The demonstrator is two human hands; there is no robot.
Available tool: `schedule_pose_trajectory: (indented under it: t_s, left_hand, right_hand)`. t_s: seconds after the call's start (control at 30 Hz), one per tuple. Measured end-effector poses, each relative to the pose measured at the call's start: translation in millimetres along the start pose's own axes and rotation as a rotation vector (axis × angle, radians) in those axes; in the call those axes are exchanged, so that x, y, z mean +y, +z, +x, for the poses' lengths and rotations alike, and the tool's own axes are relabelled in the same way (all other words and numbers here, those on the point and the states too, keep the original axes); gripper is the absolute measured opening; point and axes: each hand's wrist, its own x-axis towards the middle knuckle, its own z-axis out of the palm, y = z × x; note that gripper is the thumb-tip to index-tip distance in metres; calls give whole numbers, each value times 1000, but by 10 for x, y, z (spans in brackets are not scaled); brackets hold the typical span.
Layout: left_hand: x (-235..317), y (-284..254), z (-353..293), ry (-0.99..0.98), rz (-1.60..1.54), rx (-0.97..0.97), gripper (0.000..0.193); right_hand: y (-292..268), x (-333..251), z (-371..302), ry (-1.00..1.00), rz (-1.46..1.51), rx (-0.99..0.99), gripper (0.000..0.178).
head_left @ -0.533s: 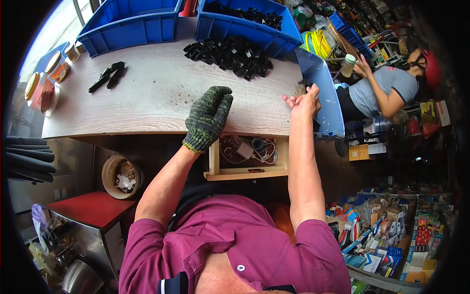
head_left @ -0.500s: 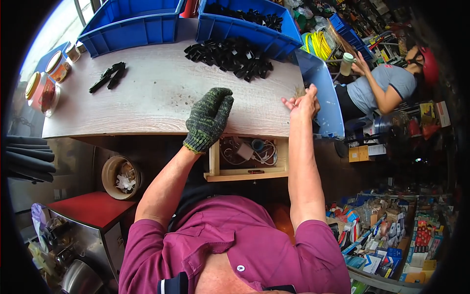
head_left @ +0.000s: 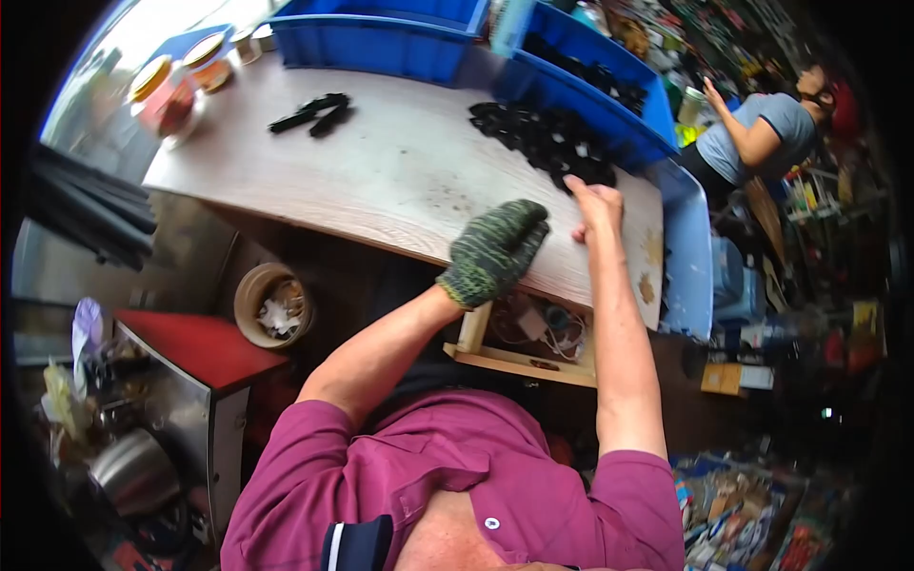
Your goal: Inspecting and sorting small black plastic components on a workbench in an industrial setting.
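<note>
My left hand [head_left: 497, 249], in a dark green knitted glove, is above the table's front edge with its fingers closed together; whatever it may hold is hidden. My bare right hand [head_left: 598, 206] reaches to the near right edge of a pile of small black parts [head_left: 543, 138], its index finger at the pile and its thumb apart. Nothing shows between those fingers. The parts look like black plastic pieces, too blurred to name. Two longer black pieces [head_left: 324, 114] lie apart on the left of the pale wooden table [head_left: 381, 181].
A blue crate [head_left: 381, 46] and another blue crate [head_left: 595, 90] with black parts stand at the back. A light blue bin [head_left: 687, 252] is against the right end. Jars [head_left: 164, 100] stand far left. Below are an open drawer [head_left: 524, 366] and a waste bucket [head_left: 274, 305]. A person [head_left: 747, 138] is at right.
My right hand has moved from beside the light blue bin to the black pile. My view has turned, so the table appears tilted and shifted right. The left hand stays closed near the front edge.
</note>
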Motion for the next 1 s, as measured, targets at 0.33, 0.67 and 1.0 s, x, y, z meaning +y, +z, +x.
schedule_pose_trajectory:
  t_s: [0.33,0.67,1.0]
  left_hand:
    - [-3,-35,43,-66,61,16,23]
    - [65,-36,233,-197,298,-229,31]
    - [69,-111,143,-144,328,-214,21]
  right_hand:
    - [20,160,-75,78,245,-23,36]
    - [211,341,-709,-303,593,-286,30]
    - [208,302,-772,-270,551,-370,36]
